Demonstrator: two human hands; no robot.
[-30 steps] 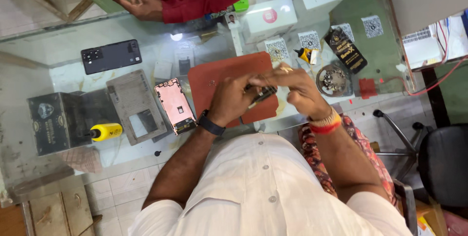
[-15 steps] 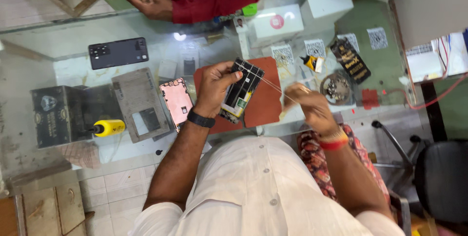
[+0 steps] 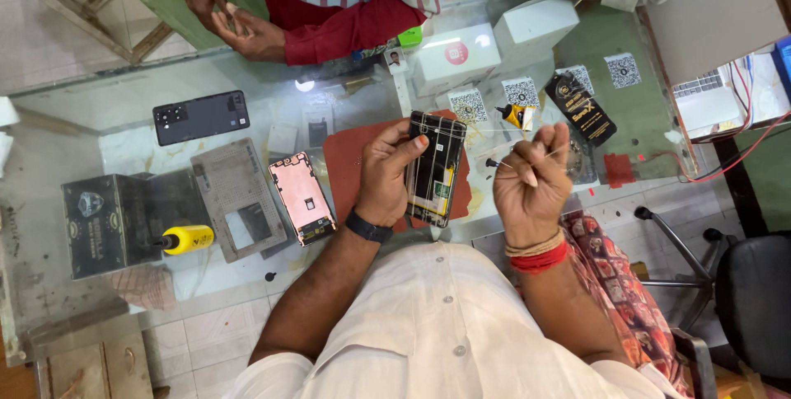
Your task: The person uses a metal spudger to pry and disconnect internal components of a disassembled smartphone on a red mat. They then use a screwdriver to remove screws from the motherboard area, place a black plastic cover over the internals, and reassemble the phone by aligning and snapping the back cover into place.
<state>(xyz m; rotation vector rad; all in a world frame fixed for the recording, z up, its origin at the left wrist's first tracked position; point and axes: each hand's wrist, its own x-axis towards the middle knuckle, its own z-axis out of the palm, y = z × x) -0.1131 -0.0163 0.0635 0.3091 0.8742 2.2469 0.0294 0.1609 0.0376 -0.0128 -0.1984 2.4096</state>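
A black phone (image 3: pixel 200 117) and pink phone frame (image 3: pixel 302 198) lie on the glass counter (image 3: pixel 91 110) (a yellow-capped bottle (image 3: pixel 188 239) nearby).

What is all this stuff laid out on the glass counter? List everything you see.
opened phone: 1, black with thin bands across it, held upright in left hand
red mat: 1, under the hands
pink phone frame: 1, left of the mat
black phone: 1, far left on the glass
grey plate with cutout: 1, beside the pink frame
yellow-handled tool: 1, lower left
dark box: 1, left edge
white boxes: 2, far side
small glue tube: 1, yellow and black
other person's hand: 1, red sleeve, across the counter
left hand: grips the phone
right hand: pinches a thin strand
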